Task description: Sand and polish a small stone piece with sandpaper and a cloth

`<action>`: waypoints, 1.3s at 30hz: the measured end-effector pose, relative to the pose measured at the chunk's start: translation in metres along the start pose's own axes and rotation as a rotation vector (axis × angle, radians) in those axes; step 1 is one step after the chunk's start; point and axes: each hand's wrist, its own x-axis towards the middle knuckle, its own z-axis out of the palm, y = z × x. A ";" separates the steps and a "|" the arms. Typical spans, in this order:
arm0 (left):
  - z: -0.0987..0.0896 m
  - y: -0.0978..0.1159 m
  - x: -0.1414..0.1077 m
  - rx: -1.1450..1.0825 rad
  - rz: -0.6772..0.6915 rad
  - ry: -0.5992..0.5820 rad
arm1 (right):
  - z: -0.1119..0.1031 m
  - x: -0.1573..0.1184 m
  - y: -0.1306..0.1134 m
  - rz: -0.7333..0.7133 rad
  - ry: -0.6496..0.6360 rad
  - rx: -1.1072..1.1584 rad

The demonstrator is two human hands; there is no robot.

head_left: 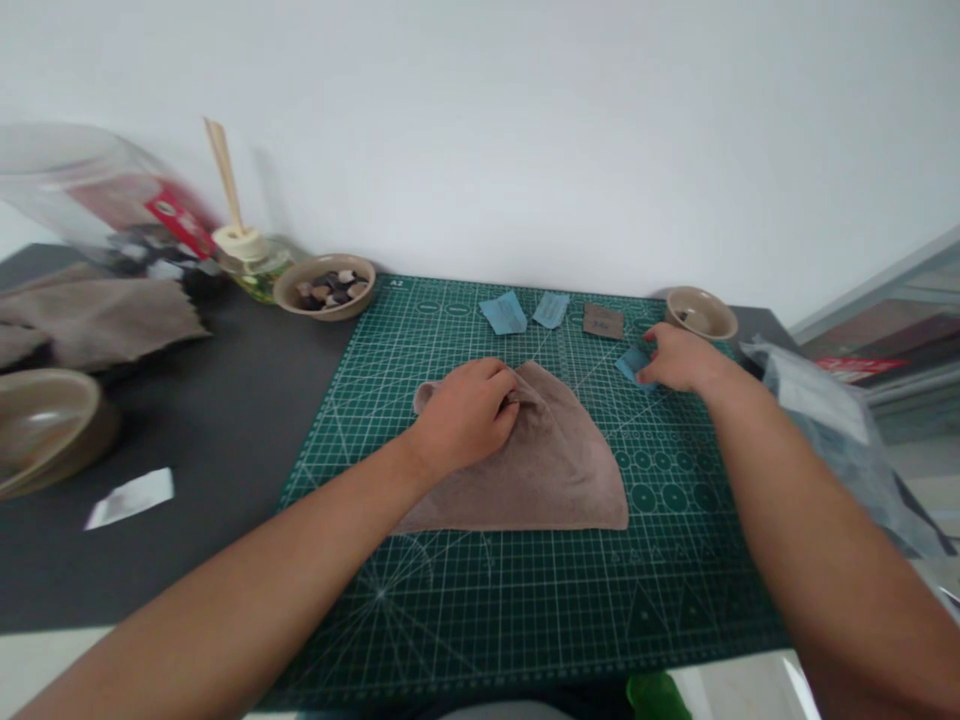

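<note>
A brownish-pink cloth lies partly bunched on the green cutting mat. My left hand is closed on the fold at its upper middle, and a rolled edge pokes out beyond the knuckles. Farther right, my right hand pinches a small blue wrapper at the mat's surface, just in front of a small tan bowl. Two more blue wrappers, one on the left and one nearer the middle, lie flat along the back of the mat, beside a brown square packet.
The green mat covers the middle of the dark table. At left stand a bowl of stones, a reed diffuser, a large clear jar, another bowl and a white scrap. A plastic bag lies at right.
</note>
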 end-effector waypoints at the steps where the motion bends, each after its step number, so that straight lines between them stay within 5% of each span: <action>1: 0.000 0.000 0.000 0.002 0.002 0.001 | -0.001 0.002 -0.001 -0.005 -0.015 -0.005; 13: 0.000 0.002 -0.001 0.018 0.005 0.000 | -0.024 -0.024 -0.037 -0.144 -0.069 0.240; 17: 0.001 0.002 -0.001 0.027 0.010 0.004 | -0.042 -0.022 -0.095 -0.354 -0.063 0.399; 20: 0.003 0.002 -0.002 0.036 0.012 0.009 | -0.046 -0.007 -0.159 -0.659 0.013 0.466; 24: 0.004 0.002 -0.003 0.042 0.008 0.012 | -0.029 0.021 -0.239 -0.854 0.051 0.341; 27: 0.004 0.002 -0.004 0.043 0.000 0.017 | -0.007 0.036 -0.271 -0.875 0.075 0.248; 34: 0.005 0.002 -0.003 0.042 -0.003 0.017 | 0.005 0.040 -0.266 -0.742 0.307 0.100; 39: 0.002 0.003 -0.003 0.036 0.012 0.003 | -0.013 0.048 -0.203 -0.568 0.359 0.063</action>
